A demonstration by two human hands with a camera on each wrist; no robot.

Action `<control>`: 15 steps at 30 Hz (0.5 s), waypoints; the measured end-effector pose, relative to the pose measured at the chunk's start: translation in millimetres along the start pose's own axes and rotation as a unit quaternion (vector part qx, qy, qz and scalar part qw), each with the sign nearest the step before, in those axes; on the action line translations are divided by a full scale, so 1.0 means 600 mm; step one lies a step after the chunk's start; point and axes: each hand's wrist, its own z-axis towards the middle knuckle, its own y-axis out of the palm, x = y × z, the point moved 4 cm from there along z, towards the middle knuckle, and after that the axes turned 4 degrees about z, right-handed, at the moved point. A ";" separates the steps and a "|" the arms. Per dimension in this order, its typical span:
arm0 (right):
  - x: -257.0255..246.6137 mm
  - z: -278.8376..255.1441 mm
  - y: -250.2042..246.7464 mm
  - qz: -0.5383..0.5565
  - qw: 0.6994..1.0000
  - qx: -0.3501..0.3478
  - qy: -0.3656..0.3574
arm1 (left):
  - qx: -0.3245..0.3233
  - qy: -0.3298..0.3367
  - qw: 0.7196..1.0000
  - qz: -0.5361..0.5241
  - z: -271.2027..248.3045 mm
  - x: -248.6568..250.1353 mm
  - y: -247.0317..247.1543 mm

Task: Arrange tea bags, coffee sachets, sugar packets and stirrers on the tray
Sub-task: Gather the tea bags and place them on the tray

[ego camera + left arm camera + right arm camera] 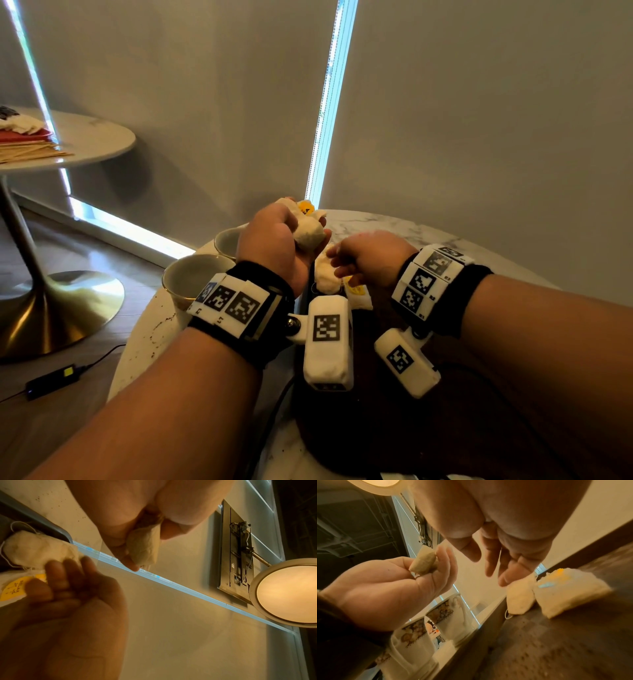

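Observation:
My left hand (287,240) is raised over the far edge of the dark tray (376,411) and grips a bunch of white tea bags (308,233) with a yellow tag (306,208). The left wrist view shows one tea bag (144,547) clamped between thumb and fingers. My right hand (359,257) hovers just right of it, fingers loosely extended and holding nothing (496,563). Below its fingertips two tea bags lie on the tray, a plain one (520,599) and one with a yellow tag (570,592).
Two white cups with floral bands (448,616) (412,642) stand on the marble table (411,233) just left of the tray. A second round table (96,137) with stacked napkins is at far left. A power adapter (51,380) lies on the floor.

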 end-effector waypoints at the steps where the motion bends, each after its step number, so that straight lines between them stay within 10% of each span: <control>1: -0.005 0.003 -0.009 -0.004 0.999 0.017 -0.029 | -0.001 -0.001 1.000 0.010 0.002 -0.001 -0.001; 15: -0.012 -0.001 -0.016 0.117 0.973 -0.015 -0.199 | 0.005 0.011 0.996 0.091 0.012 -0.004 -0.006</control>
